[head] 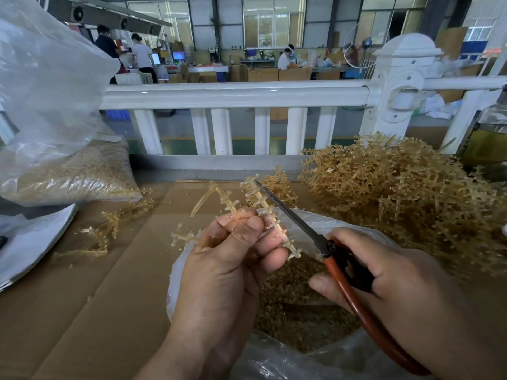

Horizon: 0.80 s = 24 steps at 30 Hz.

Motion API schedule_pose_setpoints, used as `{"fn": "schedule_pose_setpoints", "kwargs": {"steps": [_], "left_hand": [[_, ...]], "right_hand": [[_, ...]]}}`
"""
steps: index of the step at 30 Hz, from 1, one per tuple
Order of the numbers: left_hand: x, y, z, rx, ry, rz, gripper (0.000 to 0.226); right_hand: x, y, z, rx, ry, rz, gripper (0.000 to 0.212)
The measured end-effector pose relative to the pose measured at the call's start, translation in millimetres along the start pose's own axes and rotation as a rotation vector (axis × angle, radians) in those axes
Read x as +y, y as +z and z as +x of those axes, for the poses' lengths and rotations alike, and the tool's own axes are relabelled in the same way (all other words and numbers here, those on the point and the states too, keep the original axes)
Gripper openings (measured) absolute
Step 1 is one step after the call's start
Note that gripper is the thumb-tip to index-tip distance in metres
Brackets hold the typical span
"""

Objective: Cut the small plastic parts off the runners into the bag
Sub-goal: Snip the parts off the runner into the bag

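My left hand [227,259] pinches an amber plastic runner [263,204] between thumb and fingers, holding it upright above the open clear bag [274,357]. Small parts still stick out from the runner's branches. My right hand [389,286] grips orange-handled scissors [299,223]; the blades lie along the runner's right side, tips near its top end. Inside the bag lies a heap of cut amber parts [296,303].
A big tangled pile of uncut runners [406,198] fills the right of the cardboard-covered table [82,311]. Several stripped runners [104,231] lie at left, beside a full clear bag [68,171] and white sheets [33,242]. A white railing [236,94] stands behind.
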<state>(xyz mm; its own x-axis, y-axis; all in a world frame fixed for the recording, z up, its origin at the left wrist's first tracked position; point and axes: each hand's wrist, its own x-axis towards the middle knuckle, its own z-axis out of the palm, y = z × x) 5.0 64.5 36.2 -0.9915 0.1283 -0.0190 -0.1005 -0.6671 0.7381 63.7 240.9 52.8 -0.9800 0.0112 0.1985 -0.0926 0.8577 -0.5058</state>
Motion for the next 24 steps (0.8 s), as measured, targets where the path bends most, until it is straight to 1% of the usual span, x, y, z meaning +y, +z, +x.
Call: {"fn": "schedule_pose_setpoints", "kwargs": {"steps": [5, 15, 18, 24], "left_hand": [[-0.1, 0.5, -0.1, 0.000, -0.004, -0.007, 0.009], [-0.3, -0.2, 0.3, 0.001, -0.014, 0.002, 0.006], [-0.4, 0.1, 0.5, -0.004, -0.014, -0.003, 0.006], [0.8, 0.9, -1.1, -0.020, -0.016, 0.009, 0.006]], "right_hand": [[0.0, 0.1, -0.3, 0.019, 0.002, 0.007, 0.059], [0.9, 1.1, 1.0, -0.006, 0.012, 0.005, 0.066], [0.6, 1.4, 1.5, -0.027, 0.000, 0.021, 0.063], [0.4, 0.8, 1.9, 0.002, -0.004, 0.036, 0.061]]}}
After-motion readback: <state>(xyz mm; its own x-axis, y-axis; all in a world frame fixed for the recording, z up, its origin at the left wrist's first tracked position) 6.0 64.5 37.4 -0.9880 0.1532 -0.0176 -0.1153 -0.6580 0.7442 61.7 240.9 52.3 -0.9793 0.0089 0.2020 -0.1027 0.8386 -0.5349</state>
